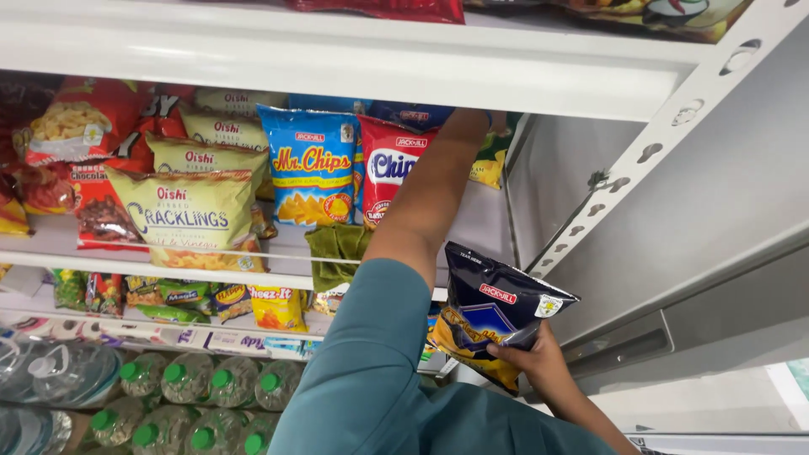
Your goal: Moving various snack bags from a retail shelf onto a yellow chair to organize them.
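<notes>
1. While the right hand (pixel 539 358) hangs low, it's clamped on a dark blue snack bag (pixel 493 312), well below the white shelf (pixel 472 227) and out in open air.
2. Left arm goes up and deep over that shelf; the left hand (pixel 468 118) is hidden behind the upper shelf's edge, grip impossible to tell.
3. Just beside the arm stands a red chip bag (pixel 389 168).
4. Bare shelf board shows right of the arm, up to the side wall.
</notes>
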